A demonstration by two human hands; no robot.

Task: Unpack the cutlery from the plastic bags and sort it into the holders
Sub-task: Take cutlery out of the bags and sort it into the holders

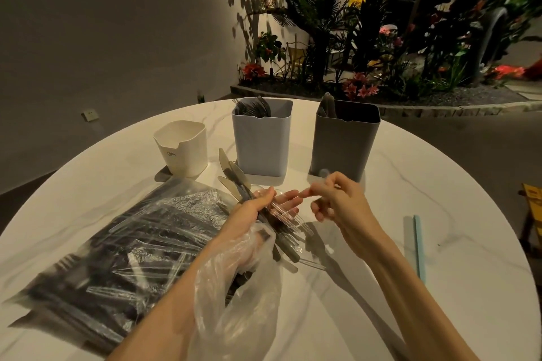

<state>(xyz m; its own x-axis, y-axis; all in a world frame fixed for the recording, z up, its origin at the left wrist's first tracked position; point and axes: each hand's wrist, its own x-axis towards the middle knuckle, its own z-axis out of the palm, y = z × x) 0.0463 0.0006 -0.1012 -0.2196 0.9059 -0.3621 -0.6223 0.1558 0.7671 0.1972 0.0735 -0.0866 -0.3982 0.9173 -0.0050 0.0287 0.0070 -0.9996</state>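
Cutlery [265,214] sits bunched in my left hand [258,208], fingers curled round clear & grey pieces w/ a thin plastic bag [240,281] draped over the wrist. My right hand [337,202] hovers just beside it, fingertips pressed together, can't tell if they pinch anything. Behind stand 3 holders: white [181,149], blue [261,138] w/ forks, grey [343,141]; big full bag [117,252] lies left on table [440,243]

Only one piece of print shows: a small dark word on the front wall of the white holder [181,148], which stands near the far left edge of the round table [440,287]. It lies low on the wall, under the notch in the rim, and is too small and blurred to read.
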